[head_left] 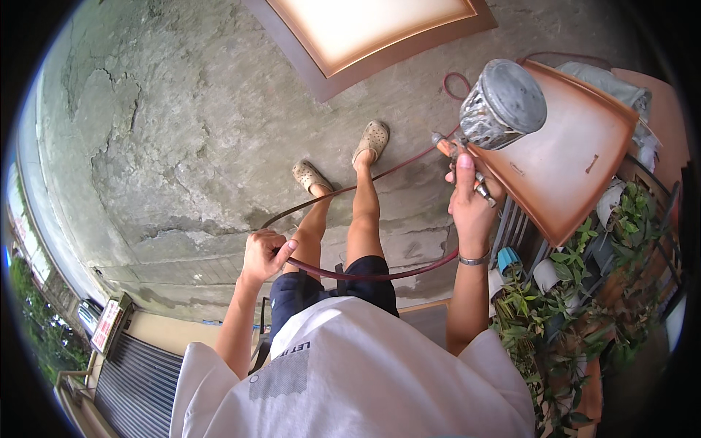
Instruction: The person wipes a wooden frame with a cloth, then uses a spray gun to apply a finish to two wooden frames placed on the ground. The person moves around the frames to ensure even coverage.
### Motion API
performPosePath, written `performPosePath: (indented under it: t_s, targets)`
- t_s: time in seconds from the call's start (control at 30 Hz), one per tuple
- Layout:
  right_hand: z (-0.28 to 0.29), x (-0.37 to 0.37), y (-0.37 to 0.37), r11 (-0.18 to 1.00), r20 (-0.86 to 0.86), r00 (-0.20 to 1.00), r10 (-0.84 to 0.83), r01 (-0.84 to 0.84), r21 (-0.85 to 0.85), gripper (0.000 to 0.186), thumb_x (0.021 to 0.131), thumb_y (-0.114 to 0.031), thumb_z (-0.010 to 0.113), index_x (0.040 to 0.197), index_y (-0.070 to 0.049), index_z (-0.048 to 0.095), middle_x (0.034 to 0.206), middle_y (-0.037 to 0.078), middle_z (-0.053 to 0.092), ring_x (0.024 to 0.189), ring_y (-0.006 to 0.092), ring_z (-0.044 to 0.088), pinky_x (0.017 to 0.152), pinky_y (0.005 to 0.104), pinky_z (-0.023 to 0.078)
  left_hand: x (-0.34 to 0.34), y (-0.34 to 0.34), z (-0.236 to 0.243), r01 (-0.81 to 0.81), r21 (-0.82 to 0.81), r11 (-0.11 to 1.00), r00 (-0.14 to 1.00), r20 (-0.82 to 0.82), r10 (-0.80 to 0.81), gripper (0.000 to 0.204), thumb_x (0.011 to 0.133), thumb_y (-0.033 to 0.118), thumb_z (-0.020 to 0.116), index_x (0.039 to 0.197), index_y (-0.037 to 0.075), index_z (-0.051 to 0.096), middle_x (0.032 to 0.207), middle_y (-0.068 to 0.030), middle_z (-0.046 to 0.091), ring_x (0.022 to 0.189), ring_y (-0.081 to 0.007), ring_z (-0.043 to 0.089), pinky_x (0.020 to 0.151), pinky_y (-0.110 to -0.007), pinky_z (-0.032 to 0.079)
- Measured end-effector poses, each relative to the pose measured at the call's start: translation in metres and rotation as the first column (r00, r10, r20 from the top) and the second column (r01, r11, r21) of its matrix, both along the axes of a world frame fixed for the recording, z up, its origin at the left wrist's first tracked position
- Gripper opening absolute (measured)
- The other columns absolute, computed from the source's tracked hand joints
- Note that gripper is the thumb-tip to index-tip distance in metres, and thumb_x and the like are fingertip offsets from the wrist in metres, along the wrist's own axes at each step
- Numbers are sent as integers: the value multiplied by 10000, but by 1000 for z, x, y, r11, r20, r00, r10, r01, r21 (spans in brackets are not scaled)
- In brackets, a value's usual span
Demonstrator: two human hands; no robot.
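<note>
My right hand [471,191] grips a spray gun [484,191] with a paint-spattered metal cup [502,102] on top, held at the right over a pale panel with brown shaded edges [573,171]. My left hand [264,254] is closed round a dark red hose [380,273], left of centre in front of my shorts. The hose hangs in a curve between my hands, and another stretch of it runs across the concrete behind my legs toward the upper right.
A framed panel with brown edges [314,77] lies on the cracked concrete floor [161,124] ahead. Potted plants [569,270] and metal bars crowd the lower right. Grey cloth [599,77] is behind the right panel. A ribbed grey surface [135,372] sits at the lower left.
</note>
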State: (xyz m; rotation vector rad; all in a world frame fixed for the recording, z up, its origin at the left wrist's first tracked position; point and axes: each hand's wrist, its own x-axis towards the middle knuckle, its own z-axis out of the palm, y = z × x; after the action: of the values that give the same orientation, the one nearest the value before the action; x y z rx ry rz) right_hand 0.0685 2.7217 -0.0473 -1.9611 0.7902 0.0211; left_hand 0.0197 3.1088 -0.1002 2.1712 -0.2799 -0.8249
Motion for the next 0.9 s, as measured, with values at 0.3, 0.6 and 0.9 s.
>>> performPosePath:
  t_s: [0.3,0.6,0.9]
  targets:
    - [17,-45,84,943,98,947,305,-315,106,211,963,-224,702,1022,-27,746,789,121,658,666,255,647,604,360,489,-16,24,6,135,-10,991,991,16,-134,541,907,366,697,510,48,513,489,-127,461,504,-344,490,530,-421,412]
    - [3,-30,41,984,129,977,172,-166,-63,165,974,-168,684,1034,-37,763,763,113,664,616,215,612,596,339,476,-9,4,9,186,-25,982,982,27,-185,558,910,397,696,516,55,498,490,-124,446,506,-345,493,531,-423,414]
    - [-33,21,-98,960,53,983,-179,186,-210,444,1014,-419,619,992,6,743,652,37,618,457,89,495,438,276,384,14,-61,10,152,-44,987,988,13,-152,527,877,433,727,568,49,540,515,-123,453,506,-345,493,515,-421,407]
